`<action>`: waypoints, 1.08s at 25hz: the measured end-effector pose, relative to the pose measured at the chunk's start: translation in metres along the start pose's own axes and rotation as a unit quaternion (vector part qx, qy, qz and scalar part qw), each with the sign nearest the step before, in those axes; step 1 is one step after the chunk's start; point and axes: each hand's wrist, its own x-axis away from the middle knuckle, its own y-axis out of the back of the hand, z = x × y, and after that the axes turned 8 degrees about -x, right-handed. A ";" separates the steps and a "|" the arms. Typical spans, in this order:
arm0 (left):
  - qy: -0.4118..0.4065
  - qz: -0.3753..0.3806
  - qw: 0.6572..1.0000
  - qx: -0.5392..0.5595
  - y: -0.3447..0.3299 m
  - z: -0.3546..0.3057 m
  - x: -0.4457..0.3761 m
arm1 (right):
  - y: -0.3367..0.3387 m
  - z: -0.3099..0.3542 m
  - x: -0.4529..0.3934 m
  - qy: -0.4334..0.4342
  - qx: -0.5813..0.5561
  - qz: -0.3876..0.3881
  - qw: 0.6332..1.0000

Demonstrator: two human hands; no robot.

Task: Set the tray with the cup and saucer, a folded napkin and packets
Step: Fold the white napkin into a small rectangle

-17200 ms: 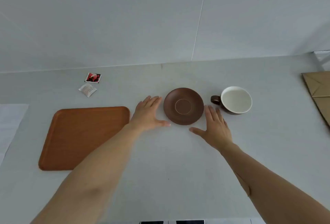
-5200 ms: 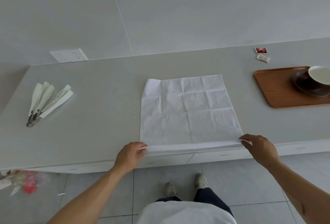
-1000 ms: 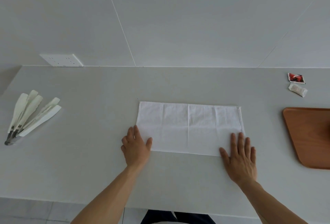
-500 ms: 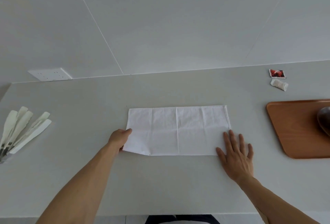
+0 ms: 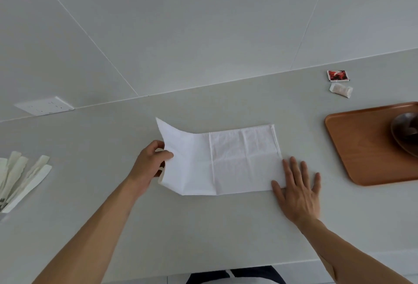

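Left hand (image 5: 150, 166) now pinches the napkin (image 5: 226, 163) end, lifted off the worktop (image 5: 203, 227). Right hand (image 5: 298, 191) lies flat, pinning it, so fold 2 looks underway.

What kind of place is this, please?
Probably a home or café kitchen counter: a pale worktop against a tiled wall with a socket plate, and a wooden tray being set.

Grey counter (image 5: 203, 227): napkin (image 5: 226, 163) centre; utensils (image 5: 20, 177) left of it; tray (image 5: 371, 145), 2 packets (image 5: 338, 83) right.
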 end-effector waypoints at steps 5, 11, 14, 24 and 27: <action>-0.046 0.089 0.994 -0.034 -0.074 -0.066 0.003 | 0.001 -0.002 0.000 0.004 -0.013 -0.007 1.000; -0.004 0.144 0.986 -0.079 -0.190 -0.094 -0.022 | 0.004 -0.004 0.000 -0.010 -0.082 -0.054 0.995; 0.021 0.167 0.978 -0.124 -0.237 -0.089 -0.034 | 0.004 -0.008 0.000 -0.038 -0.130 -0.108 0.985; 0.011 0.147 0.965 -0.218 -0.287 -0.062 -0.042 | 0.001 -0.011 -0.002 -0.080 -0.225 -0.163 0.957; -0.044 0.182 0.966 -0.180 -0.268 -0.050 -0.037 | 0.005 -0.008 -0.003 -0.072 -0.191 -0.136 0.969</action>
